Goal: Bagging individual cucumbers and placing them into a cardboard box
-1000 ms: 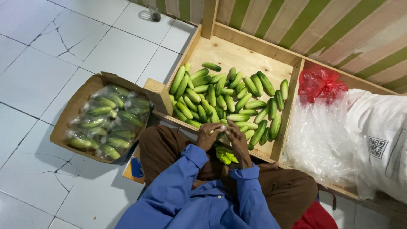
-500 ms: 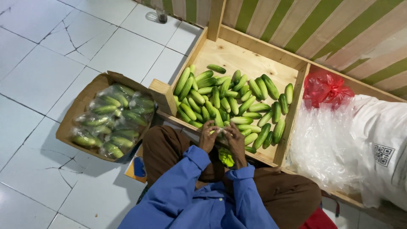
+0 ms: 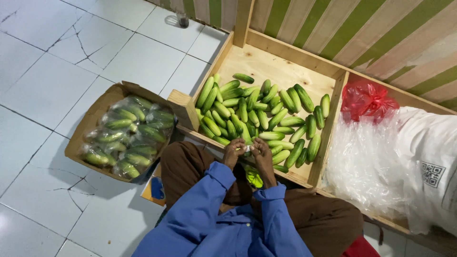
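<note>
My left hand [image 3: 233,152] and my right hand [image 3: 263,151] meet at the near rim of a wooden crate [image 3: 281,56]. Together they pinch the top of a clear plastic bag of cucumbers [image 3: 253,177], which hangs between my knees. Just beyond my fingers lies a heap of loose green cucumbers [image 3: 259,116] inside the crate. Blue sleeves cover both my forearms.
A cardboard box [image 3: 88,127] of bagged cucumbers [image 3: 128,135] sits on the tiled floor at my left. A red plastic bag [image 3: 367,99], a stack of clear bags [image 3: 366,164] and a white sack [image 3: 431,162] fill the right compartment. A dark glass [image 3: 183,19] stands far back.
My hands have stayed together at the bag's top, working it closed. The bag now hangs lower between my knees. The view has shifted slightly.
</note>
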